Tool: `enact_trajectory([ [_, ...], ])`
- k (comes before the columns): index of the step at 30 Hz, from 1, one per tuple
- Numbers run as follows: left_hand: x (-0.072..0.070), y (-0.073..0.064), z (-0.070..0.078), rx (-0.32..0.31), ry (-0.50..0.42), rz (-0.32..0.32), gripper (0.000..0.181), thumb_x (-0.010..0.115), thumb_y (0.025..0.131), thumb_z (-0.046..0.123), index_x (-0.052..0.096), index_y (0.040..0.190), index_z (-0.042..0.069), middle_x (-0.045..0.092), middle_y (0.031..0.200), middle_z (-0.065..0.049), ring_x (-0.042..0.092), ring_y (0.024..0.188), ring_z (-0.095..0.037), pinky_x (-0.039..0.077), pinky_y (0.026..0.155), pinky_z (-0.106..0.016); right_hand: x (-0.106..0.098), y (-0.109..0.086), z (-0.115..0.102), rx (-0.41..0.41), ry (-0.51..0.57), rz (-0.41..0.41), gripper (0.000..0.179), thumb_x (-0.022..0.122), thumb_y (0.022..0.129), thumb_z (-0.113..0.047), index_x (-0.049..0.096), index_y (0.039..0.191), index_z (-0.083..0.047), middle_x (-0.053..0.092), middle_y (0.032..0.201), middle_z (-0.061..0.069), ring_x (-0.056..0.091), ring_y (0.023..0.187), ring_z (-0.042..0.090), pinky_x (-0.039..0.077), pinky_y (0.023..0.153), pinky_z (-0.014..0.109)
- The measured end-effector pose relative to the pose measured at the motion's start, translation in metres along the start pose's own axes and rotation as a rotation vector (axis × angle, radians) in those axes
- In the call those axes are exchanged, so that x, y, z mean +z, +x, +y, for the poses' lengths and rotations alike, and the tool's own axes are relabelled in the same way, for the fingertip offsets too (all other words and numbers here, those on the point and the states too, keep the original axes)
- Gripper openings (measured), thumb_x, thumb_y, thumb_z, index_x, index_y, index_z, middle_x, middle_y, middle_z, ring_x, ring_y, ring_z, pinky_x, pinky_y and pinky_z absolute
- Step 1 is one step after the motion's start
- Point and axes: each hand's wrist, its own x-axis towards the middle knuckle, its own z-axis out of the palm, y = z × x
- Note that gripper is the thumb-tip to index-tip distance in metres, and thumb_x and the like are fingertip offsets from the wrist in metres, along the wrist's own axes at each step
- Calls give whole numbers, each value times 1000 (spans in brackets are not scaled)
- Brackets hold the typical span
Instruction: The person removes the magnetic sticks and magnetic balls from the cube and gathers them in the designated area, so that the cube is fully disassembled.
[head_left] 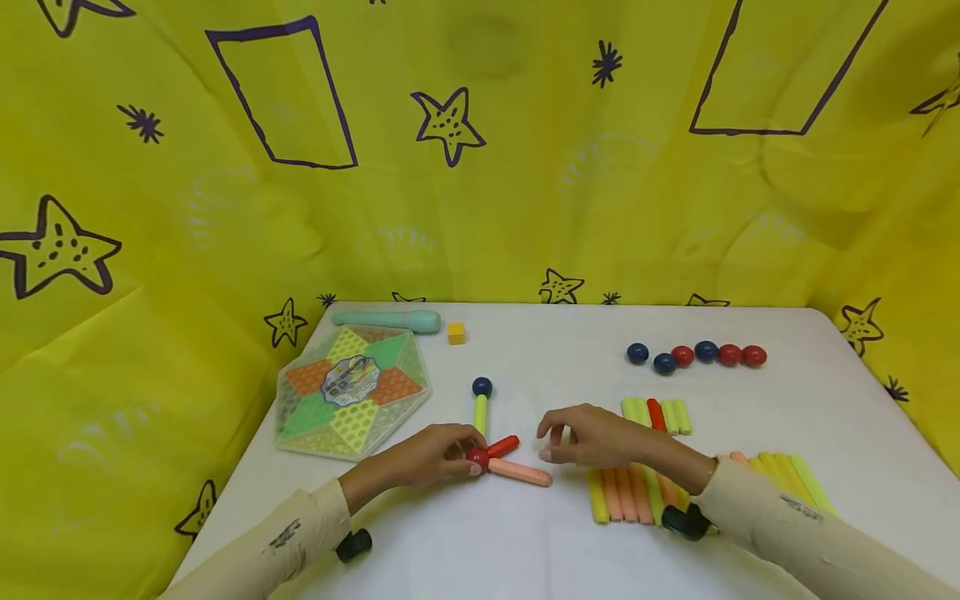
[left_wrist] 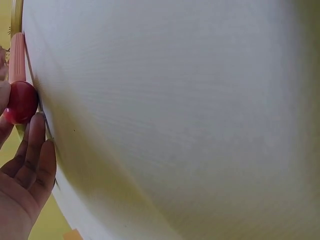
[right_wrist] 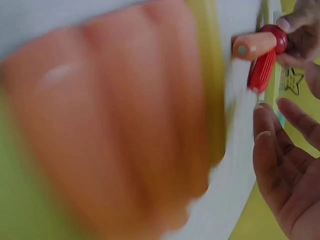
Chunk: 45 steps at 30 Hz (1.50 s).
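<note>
My left hand (head_left: 431, 454) pinches a red ball (head_left: 477, 457) between thumb and fingers, low over the white table. A salmon stick (head_left: 521, 472) and a shorter red stick (head_left: 503, 446) stick out from that ball toward the right. Behind it a yellow-green stick (head_left: 480, 414) carries a dark blue ball (head_left: 482, 387) at its far end; fingers hide whether its near end meets the red ball. Just right of these sticks, my right hand (head_left: 588, 435) hovers with loosely bent fingers. Nothing lies between them, as the right wrist view (right_wrist: 287, 165) also shows.
Rows of coloured sticks (head_left: 628, 497) lie under and beside the right forearm, with shorter sticks (head_left: 681, 417) behind. Several red and blue balls (head_left: 730, 355) line the back right. A hexagonal game board (head_left: 300, 383), a mint-green baton (head_left: 375, 319) and a yellow cube (head_left: 456, 333) occupy the back left.
</note>
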Motion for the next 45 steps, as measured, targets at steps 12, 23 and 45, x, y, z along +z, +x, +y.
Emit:
enact_trajectory([
  [12, -1, 3, 3, 11, 32, -16, 24, 71, 95, 28, 65, 117, 19, 68, 101, 7, 61, 92, -3, 51, 83, -22, 34, 43, -31, 59, -170, -85, 26, 86, 80, -22, 71, 102, -18, 56, 72, -9, 50, 67, 8, 38, 58, 22],
  [23, -5, 3, 6, 2, 65, -23, 23, 73, 94, 26, 67, 114, 18, 70, 100, 7, 62, 94, -3, 52, 85, -24, 22, 38, -40, 36, -272, -118, 28, 77, 87, -17, 67, 113, -21, 60, 82, -12, 53, 76, 10, 45, 70, 27],
  [45, -3, 1, 5, -6, 10, -29, 24, 73, 94, 29, 66, 114, 19, 67, 99, 9, 60, 88, -4, 51, 81, -23, -26, -25, 20, -57, 410, -54, 59, 66, 98, -17, 42, 151, -17, 58, 112, 15, 66, 71, 28, 53, 63, 30],
])
